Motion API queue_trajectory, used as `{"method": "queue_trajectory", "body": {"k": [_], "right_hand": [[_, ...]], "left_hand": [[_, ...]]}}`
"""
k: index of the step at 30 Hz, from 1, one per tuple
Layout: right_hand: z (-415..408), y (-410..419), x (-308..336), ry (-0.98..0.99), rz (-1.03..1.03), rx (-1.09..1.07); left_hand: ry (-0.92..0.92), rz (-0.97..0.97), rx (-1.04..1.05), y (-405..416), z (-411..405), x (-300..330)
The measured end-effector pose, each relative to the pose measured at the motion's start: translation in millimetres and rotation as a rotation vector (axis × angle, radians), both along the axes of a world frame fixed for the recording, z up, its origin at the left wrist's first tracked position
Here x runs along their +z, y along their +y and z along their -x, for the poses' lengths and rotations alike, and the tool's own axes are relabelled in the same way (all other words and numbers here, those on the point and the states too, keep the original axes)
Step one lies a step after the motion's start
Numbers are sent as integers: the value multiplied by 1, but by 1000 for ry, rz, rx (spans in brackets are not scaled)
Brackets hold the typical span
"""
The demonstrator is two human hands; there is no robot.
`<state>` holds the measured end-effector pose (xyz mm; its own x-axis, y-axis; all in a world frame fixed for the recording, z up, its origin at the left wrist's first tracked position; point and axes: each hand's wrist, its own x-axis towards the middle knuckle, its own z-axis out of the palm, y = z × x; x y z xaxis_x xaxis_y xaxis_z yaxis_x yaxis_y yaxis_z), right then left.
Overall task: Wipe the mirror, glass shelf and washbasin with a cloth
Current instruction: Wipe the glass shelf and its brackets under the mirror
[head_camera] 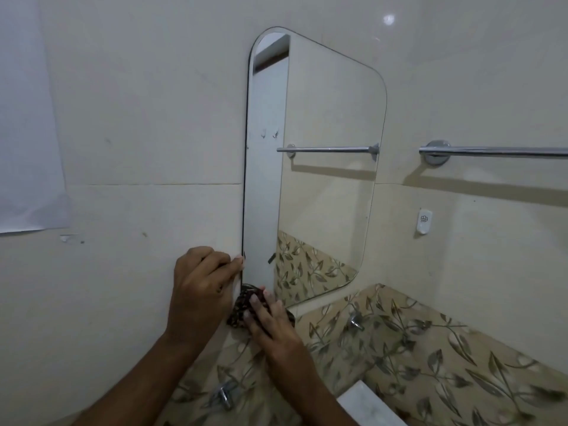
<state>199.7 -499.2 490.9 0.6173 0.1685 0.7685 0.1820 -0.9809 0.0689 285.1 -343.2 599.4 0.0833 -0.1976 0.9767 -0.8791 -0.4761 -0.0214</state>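
A tall mirror [322,167] with rounded corners hangs on the cream tiled wall. My left hand [199,284] grips the mirror's lower left edge, thumb on the glass side. My right hand [270,321] lies with straight fingers pressing a dark patterned cloth [242,305] against the mirror's bottom left corner. Most of the cloth is hidden under that hand. A white corner of the washbasin [368,404] shows at the bottom edge. No glass shelf is in sight.
A chrome towel bar [491,151] runs along the right wall, with a small white holder [425,221] below it. Leaf-patterned tiles hold two chrome brackets, one [356,321] to the right and one [226,395] lower left. White paper [27,133] is stuck at far left.
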Motion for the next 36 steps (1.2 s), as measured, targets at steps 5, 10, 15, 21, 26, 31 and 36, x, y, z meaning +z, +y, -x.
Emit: {"method": "queue_trajectory", "body": {"k": [5,10,15,21,26,31,36], "right_hand": [[19,-24,-9,15,-310,-98],[44,-38,-13,94,-648,-127],[73,-10,-15,361,-778,-75],[79,100,-45,665,-727,151],[46,140,-71,755,-438,73],[38,143,-74,671,-305,18],[47,104,-78,558,-334,-97]], "left_hand": [[140,-94,4,12,10,-22],[561,-171,-46,48,29,-84],[916,-65,32,94,63,-141],[1024,65,145,117,97,-185],[1014,50,158,114,106,-182],[1029,77,187,112,112,-172],[1086,110,169,109,122,-173]]}}
